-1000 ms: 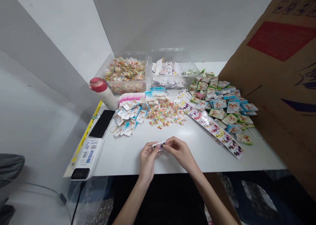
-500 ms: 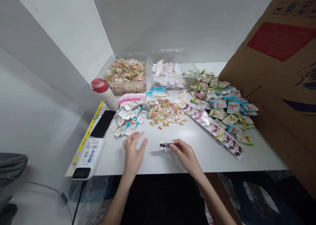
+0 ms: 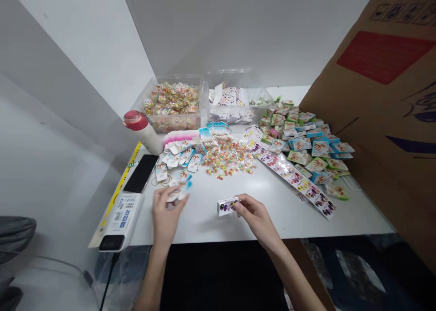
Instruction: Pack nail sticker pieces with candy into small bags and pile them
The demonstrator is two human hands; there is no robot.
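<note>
Right hand [image 3: 256, 220]: fingers [image 3: 243, 203] pinched on one small white card with purple dots [image 3: 227, 207], above the bench [image 3: 204, 229]. Left hand [image 3: 166, 216]: fingers [image 3: 167, 196] pressed together around one blue-edged hand-print card [image 3: 180, 193]. Just beyond the left hand, about eight loose hand-print cards [image 3: 173, 161] and one rubber band [image 3: 160, 180], beside one black smartphone [image 3: 141, 173]. Farther left, one white boxed device [image 3: 121, 220]; behind it, one white bottle with a red cap [image 3: 141, 131]. At centre, one loose heap of small colourful packets [image 3: 228, 158], too many to count, below fanned blue-edged cards [image 3: 214, 133] and one pink-edged stack [image 3: 179, 138]. To the right, one overlapping row of purple-dotted sheets [image 3: 293, 174] and one large heap of green- and blue-edged hand-print packets [image 3: 299, 140]. At the back, two clear plastic tubs: the left tub [image 3: 177, 125] full of colourful packets, the right tub [image 3: 238, 107] holding white printed sheets. Far right, one cardboard carton [image 3: 384, 120].
</note>
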